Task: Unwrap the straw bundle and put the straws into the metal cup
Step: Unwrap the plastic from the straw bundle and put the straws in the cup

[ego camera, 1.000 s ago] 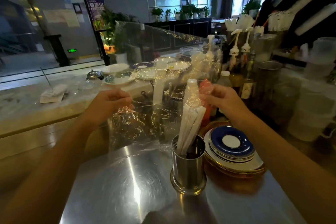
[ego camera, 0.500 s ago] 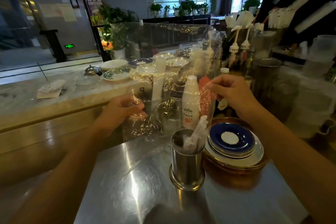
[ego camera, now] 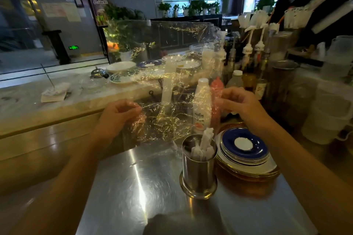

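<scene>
The 2 hands are well apart, each pinching an edge of the crinkled clear plastic wrap point(ego camera: 172, 89), which is stretched upright between them above the steel worktop point(ego camera: 133, 187). The left hand point(ego camera: 118, 118) holds its lower left edge and the right hand point(ego camera: 240, 105) its right edge. The white paper-sleeved straws point(ego camera: 205, 144) already stand in the cylindrical metal cup point(ego camera: 198, 168), their long axis near upright, tips leaning right. The cup sits below the film's lower right corner, between the hands but nearer the right one, just beside the stack of blue-and-white saucers point(ego camera: 235, 139). The wrap looks empty, so likely only setting it aside remains.
</scene>
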